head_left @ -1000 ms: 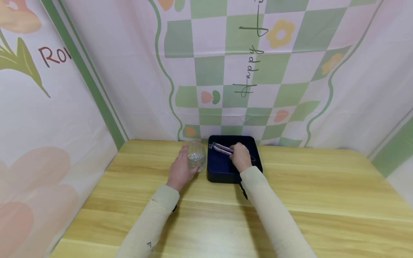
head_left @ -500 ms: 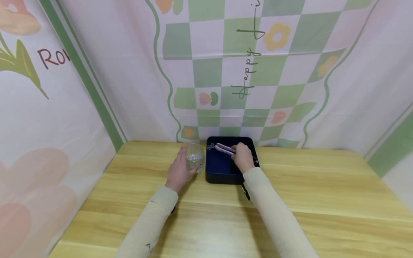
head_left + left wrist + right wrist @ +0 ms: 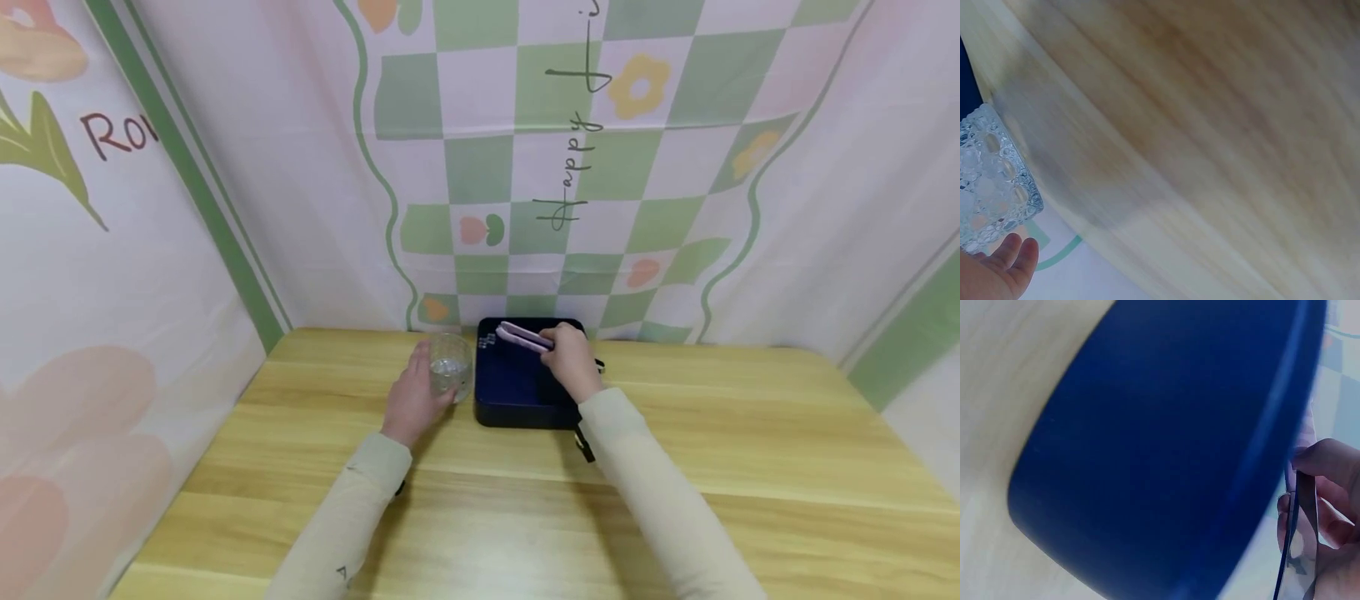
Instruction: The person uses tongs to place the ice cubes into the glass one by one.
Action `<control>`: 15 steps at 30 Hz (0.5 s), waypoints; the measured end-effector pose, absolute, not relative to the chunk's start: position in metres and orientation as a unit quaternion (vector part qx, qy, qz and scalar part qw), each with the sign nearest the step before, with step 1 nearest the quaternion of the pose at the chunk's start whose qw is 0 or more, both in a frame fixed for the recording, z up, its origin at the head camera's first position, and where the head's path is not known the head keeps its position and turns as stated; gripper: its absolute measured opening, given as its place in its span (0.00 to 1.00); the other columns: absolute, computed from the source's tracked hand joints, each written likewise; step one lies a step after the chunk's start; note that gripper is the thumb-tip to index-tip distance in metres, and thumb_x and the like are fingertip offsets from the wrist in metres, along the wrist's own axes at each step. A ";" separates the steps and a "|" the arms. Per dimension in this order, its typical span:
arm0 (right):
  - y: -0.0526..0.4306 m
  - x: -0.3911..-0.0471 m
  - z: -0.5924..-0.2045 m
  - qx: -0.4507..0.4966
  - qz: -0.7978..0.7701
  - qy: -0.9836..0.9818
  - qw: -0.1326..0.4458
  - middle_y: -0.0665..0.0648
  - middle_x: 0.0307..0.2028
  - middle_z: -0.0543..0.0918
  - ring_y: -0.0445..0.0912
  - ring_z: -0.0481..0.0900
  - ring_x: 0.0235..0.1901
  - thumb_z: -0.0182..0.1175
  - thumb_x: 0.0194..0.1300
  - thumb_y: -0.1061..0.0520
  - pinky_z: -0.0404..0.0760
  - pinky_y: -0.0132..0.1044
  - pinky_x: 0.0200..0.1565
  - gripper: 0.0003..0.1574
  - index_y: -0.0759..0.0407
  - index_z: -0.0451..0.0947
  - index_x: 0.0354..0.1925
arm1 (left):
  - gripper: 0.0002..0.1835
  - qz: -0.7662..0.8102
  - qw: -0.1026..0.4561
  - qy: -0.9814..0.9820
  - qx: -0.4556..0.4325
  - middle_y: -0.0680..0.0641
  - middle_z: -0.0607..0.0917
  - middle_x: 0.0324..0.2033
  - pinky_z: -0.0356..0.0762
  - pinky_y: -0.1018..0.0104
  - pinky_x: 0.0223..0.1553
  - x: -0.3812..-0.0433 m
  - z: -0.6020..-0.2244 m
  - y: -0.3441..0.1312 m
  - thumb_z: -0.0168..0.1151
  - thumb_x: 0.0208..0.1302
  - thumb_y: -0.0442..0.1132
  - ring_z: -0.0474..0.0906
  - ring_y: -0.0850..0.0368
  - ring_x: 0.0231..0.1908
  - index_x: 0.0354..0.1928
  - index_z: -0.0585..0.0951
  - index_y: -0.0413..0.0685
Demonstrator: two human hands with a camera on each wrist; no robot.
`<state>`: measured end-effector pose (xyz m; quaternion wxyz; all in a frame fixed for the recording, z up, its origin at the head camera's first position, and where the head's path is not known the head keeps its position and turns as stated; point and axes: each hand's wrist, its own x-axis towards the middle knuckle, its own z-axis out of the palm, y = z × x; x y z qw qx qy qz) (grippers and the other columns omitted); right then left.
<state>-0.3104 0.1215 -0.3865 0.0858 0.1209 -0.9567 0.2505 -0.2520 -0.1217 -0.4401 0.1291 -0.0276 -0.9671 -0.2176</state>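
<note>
In the head view my left hand (image 3: 411, 402) holds a clear textured glass (image 3: 452, 371) standing on the table, fingers on its far left side and thumb in front. The left wrist view shows the glass's bumpy wall (image 3: 991, 181) beside the fingertips. To its right lies a dark blue square tray (image 3: 517, 392). My right hand (image 3: 572, 360) grips a pair of pale pink tongs (image 3: 525, 337) above the tray, its tips apart and pointing left. Small clear pieces (image 3: 487, 340) lie in the tray's far left corner, near the tips. What is inside the glass is hard to make out.
The wooden table (image 3: 480, 517) extends to both sides and in front of the tray. A patterned cloth backdrop (image 3: 547, 167) hangs right behind the tray, with another cloth (image 3: 112, 333) at the left. Dark straps (image 3: 585, 446) show at the right wrist.
My right hand has moved slightly right, and the tongs' tips have lifted away from the small clear pieces. My left hand has kept its hold on the glass. The head view has shifted a little.
</note>
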 end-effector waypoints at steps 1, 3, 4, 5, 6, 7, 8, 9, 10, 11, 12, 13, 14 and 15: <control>0.121 -0.310 -0.385 0.126 0.251 -0.956 0.088 0.69 0.45 0.82 0.61 0.79 0.46 0.60 0.53 0.69 0.81 0.51 0.48 0.23 0.68 0.81 0.50 | 0.50 -0.217 0.129 -0.967 -0.027 0.36 0.62 0.70 0.82 0.47 0.52 -0.252 -0.440 -0.122 0.69 0.55 0.51 0.77 0.38 0.53 0.72 0.52 0.37; 0.120 -0.308 -0.381 0.135 0.251 -0.954 0.092 0.69 0.44 0.82 0.61 0.79 0.46 0.60 0.53 0.69 0.81 0.51 0.48 0.23 0.68 0.80 0.50 | 0.50 -0.217 0.132 -0.967 -0.028 0.36 0.63 0.70 0.82 0.47 0.51 -0.252 -0.440 -0.122 0.69 0.55 0.51 0.78 0.38 0.53 0.72 0.53 0.37; 0.120 -0.307 -0.379 0.140 0.251 -0.953 0.094 0.69 0.44 0.82 0.60 0.79 0.45 0.60 0.54 0.69 0.81 0.50 0.47 0.23 0.67 0.80 0.50 | 0.50 -0.216 0.134 -0.967 -0.029 0.36 0.63 0.69 0.83 0.47 0.50 -0.252 -0.440 -0.122 0.69 0.55 0.51 0.78 0.38 0.52 0.71 0.53 0.37; 0.119 -0.306 -0.377 0.144 0.250 -0.952 0.099 0.68 0.43 0.82 0.60 0.79 0.45 0.61 0.54 0.68 0.81 0.50 0.47 0.22 0.67 0.81 0.50 | 0.50 -0.216 0.133 -0.967 -0.028 0.37 0.63 0.69 0.83 0.47 0.50 -0.252 -0.440 -0.122 0.69 0.55 0.51 0.78 0.38 0.52 0.72 0.53 0.37; 0.118 -0.304 -0.375 0.147 0.251 -0.952 0.099 0.68 0.43 0.82 0.60 0.79 0.44 0.61 0.54 0.68 0.81 0.50 0.46 0.22 0.67 0.81 0.50 | 0.50 -0.215 0.132 -0.967 -0.028 0.37 0.63 0.70 0.83 0.47 0.50 -0.252 -0.439 -0.122 0.69 0.55 0.51 0.78 0.39 0.52 0.72 0.53 0.37; 0.116 -0.303 -0.372 0.150 0.253 -0.950 0.100 0.67 0.42 0.81 0.59 0.79 0.42 0.62 0.55 0.67 0.81 0.49 0.45 0.22 0.66 0.81 0.51 | 0.50 -0.216 0.133 -0.967 -0.028 0.37 0.63 0.69 0.83 0.47 0.50 -0.252 -0.439 -0.122 0.69 0.55 0.51 0.78 0.38 0.52 0.72 0.53 0.37; 0.115 -0.302 -0.370 0.155 0.252 -0.950 0.103 0.67 0.42 0.82 0.59 0.79 0.41 0.62 0.55 0.67 0.81 0.49 0.44 0.22 0.66 0.81 0.50 | 0.50 -0.216 0.134 -0.967 -0.029 0.37 0.63 0.69 0.83 0.47 0.49 -0.253 -0.440 -0.122 0.69 0.55 0.51 0.78 0.38 0.52 0.71 0.54 0.37; 0.113 -0.300 -0.367 0.158 0.253 -0.949 0.105 0.66 0.41 0.82 0.58 0.79 0.40 0.62 0.55 0.67 0.81 0.49 0.42 0.22 0.66 0.81 0.50 | 0.50 -0.215 0.133 -0.967 -0.030 0.37 0.63 0.69 0.83 0.47 0.50 -0.253 -0.440 -0.122 0.69 0.55 0.51 0.78 0.38 0.52 0.71 0.54 0.37; 0.111 -0.298 -0.365 0.162 0.254 -0.948 0.106 0.66 0.41 0.82 0.58 0.80 0.39 0.63 0.55 0.66 0.81 0.48 0.41 0.22 0.65 0.81 0.50 | 0.50 -0.214 0.131 -0.967 -0.029 0.37 0.63 0.70 0.83 0.47 0.50 -0.253 -0.440 -0.122 0.69 0.55 0.51 0.78 0.38 0.52 0.71 0.53 0.37; 0.109 -0.296 -0.363 0.166 0.255 -0.946 0.108 0.65 0.41 0.82 0.57 0.80 0.39 0.63 0.55 0.66 0.82 0.48 0.41 0.22 0.65 0.81 0.50 | 0.50 -0.214 0.132 -0.967 -0.029 0.37 0.63 0.70 0.83 0.47 0.50 -0.253 -0.440 -0.122 0.69 0.55 0.51 0.78 0.38 0.52 0.71 0.53 0.37; 0.107 -0.294 -0.361 0.170 0.256 -0.945 0.111 0.65 0.41 0.82 0.57 0.80 0.39 0.63 0.55 0.66 0.82 0.48 0.40 0.22 0.64 0.81 0.50 | 0.50 -0.216 0.131 -0.967 -0.030 0.37 0.63 0.70 0.83 0.47 0.51 -0.253 -0.440 -0.122 0.69 0.55 0.51 0.78 0.38 0.53 0.71 0.53 0.37; 0.105 -0.293 -0.360 0.177 0.256 -0.944 0.115 0.65 0.41 0.82 0.57 0.80 0.39 0.64 0.55 0.66 0.82 0.48 0.40 0.21 0.64 0.81 0.50 | 0.50 -0.218 0.132 -0.967 -0.030 0.37 0.63 0.70 0.82 0.47 0.51 -0.253 -0.440 -0.121 0.69 0.55 0.51 0.78 0.38 0.53 0.71 0.53 0.36; 0.103 -0.291 -0.359 0.182 0.255 -0.942 0.118 0.64 0.41 0.82 0.57 0.81 0.39 0.64 0.55 0.66 0.82 0.48 0.40 0.21 0.64 0.82 0.50 | 0.49 -0.220 0.133 -0.966 -0.031 0.37 0.63 0.70 0.82 0.46 0.51 -0.253 -0.440 -0.121 0.69 0.55 0.50 0.78 0.38 0.53 0.71 0.53 0.36; 0.101 -0.289 -0.358 0.186 0.256 -0.941 0.120 0.64 0.41 0.83 0.57 0.81 0.40 0.64 0.55 0.66 0.82 0.48 0.41 0.21 0.64 0.82 0.50 | 0.49 -0.222 0.136 -0.965 -0.032 0.36 0.63 0.69 0.82 0.46 0.51 -0.253 -0.440 -0.121 0.69 0.55 0.50 0.78 0.37 0.53 0.71 0.53 0.36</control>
